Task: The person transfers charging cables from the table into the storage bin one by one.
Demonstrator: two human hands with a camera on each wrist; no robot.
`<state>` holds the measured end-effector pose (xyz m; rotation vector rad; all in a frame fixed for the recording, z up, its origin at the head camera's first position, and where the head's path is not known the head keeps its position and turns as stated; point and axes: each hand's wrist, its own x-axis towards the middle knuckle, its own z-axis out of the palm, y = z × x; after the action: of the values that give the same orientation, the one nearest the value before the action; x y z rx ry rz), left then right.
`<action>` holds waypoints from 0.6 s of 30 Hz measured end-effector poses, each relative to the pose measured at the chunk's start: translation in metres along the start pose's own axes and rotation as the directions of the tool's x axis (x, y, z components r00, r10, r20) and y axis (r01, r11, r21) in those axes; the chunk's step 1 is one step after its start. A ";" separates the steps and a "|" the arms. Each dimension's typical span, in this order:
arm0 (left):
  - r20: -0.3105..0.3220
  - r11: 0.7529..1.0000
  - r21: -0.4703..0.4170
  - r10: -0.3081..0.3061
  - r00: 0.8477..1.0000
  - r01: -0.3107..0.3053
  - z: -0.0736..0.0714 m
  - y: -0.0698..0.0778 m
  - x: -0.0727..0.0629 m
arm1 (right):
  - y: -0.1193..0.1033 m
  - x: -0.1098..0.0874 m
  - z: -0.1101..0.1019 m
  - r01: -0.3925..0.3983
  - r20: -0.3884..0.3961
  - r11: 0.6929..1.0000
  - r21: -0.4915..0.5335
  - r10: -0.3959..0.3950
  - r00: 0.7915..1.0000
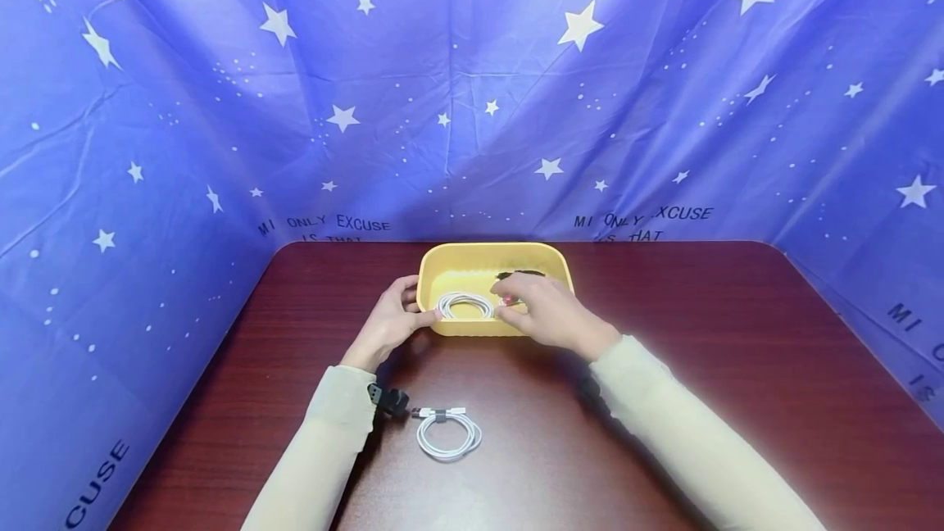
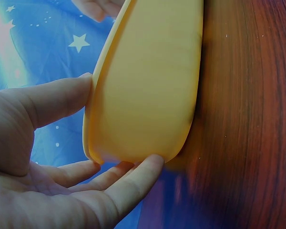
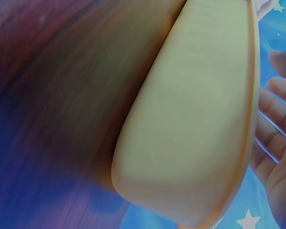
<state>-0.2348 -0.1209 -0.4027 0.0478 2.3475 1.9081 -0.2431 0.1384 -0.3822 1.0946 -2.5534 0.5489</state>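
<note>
A yellow plastic bin [image 1: 457, 328] stands near the table's far edge. My left hand [image 1: 391, 319] grips its left end, thumb at the front rim and fingers against the end wall, as the left wrist view shows. Over the bin's right half, my right hand [image 1: 549, 310] reaches down past the front rim with loosely bent, spread fingers. A coiled white cable [image 1: 465, 306] lies in the bin just left of those fingertips. Behind them show a black item [image 1: 519, 274] and a small red item [image 1: 510, 300], both partly hidden by the hand.
Nearer me on the dark red-brown wooden table [image 1: 295, 301] lies another coiled white cable [image 1: 448, 438], with a black band and a plug. Each wrist carries a small black camera, the left one [image 1: 389, 400] close to that coil. A blue star-patterned curtain [image 1: 457, 162] surrounds the table.
</note>
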 end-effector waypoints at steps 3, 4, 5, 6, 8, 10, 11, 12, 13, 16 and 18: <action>0.001 1.000 -0.001 -0.004 1.000 0.004 0.000 0.001 0.000 | -0.001 -0.001 0.001 0.023 -0.019 1.000 -0.009 -0.023 1.000; 0.001 1.000 0.002 -0.004 1.000 0.003 0.000 0.001 0.000 | -0.002 -0.001 0.001 0.031 -0.026 0.999 -0.011 -0.031 0.999; -0.001 1.000 0.006 -0.004 1.000 0.004 0.000 0.001 0.000 | -0.003 -0.001 0.001 0.037 -0.032 0.999 -0.013 -0.037 0.999; -0.002 1.000 0.011 -0.002 1.000 0.002 0.000 0.001 0.000 | -0.004 -0.001 0.001 0.043 -0.038 0.999 -0.014 -0.043 0.998; -0.003 1.000 0.012 -0.004 1.000 0.004 0.000 0.000 0.000 | -0.005 -0.001 0.001 0.048 -0.044 0.999 -0.010 -0.048 0.998; 0.000 1.000 0.008 -0.004 1.000 0.004 0.000 0.000 0.000 | -0.007 -0.001 0.000 0.049 -0.045 0.999 -0.005 -0.049 0.998; 0.003 1.000 0.005 -0.002 1.000 0.002 0.000 0.000 -0.001 | -0.008 -0.001 0.000 0.047 -0.044 0.999 -0.006 -0.048 0.998; 0.004 1.000 0.000 -0.002 1.000 0.002 0.000 0.000 -0.001 | -0.008 -0.001 0.000 0.047 -0.043 0.999 -0.005 -0.047 0.998; 0.005 1.000 -0.006 -0.006 1.000 0.006 0.000 0.000 -0.001 | -0.009 -0.002 0.000 0.046 -0.043 0.999 -0.007 -0.046 0.998; 0.004 1.000 0.001 -0.009 1.000 0.009 0.000 0.000 -0.001 | -0.010 -0.003 0.000 0.044 -0.046 0.999 -0.013 -0.045 0.998; 0.002 1.000 0.006 -0.013 1.000 0.013 0.000 0.000 0.000 | -0.011 -0.004 0.000 0.040 -0.046 0.999 -0.013 -0.041 0.998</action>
<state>-0.2345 -0.1205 -0.4028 0.0347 2.3464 1.8943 -0.2324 0.1335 -0.3815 1.1140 -2.4866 0.5414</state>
